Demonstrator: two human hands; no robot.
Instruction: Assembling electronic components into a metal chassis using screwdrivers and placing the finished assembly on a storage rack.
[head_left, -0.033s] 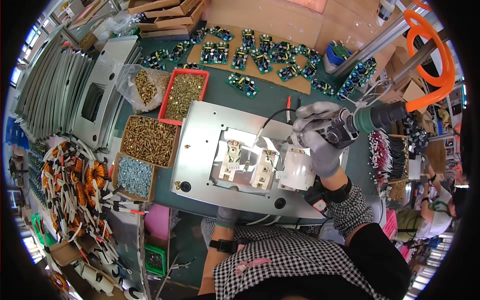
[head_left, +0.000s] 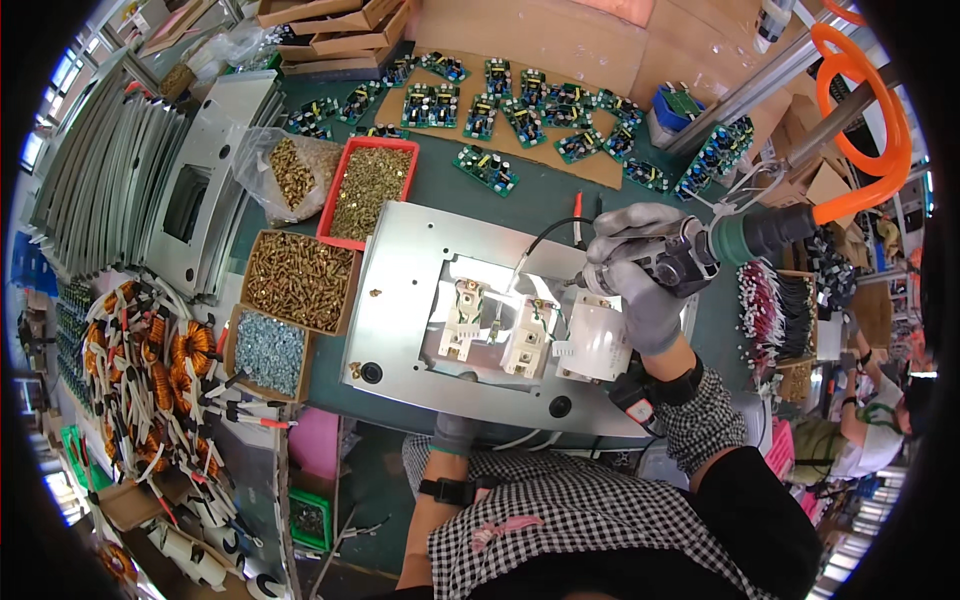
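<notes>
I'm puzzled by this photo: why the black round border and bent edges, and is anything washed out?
Head view: the fisheye lens leaves black corners and curves the stacked metal panels; glare whitens the metal plate beside the gloved right hand.

clear plastic bag (head_left: pixel 285 172) of brass screws (open) beside red tray (head_left: pixel 405 148).
</notes>
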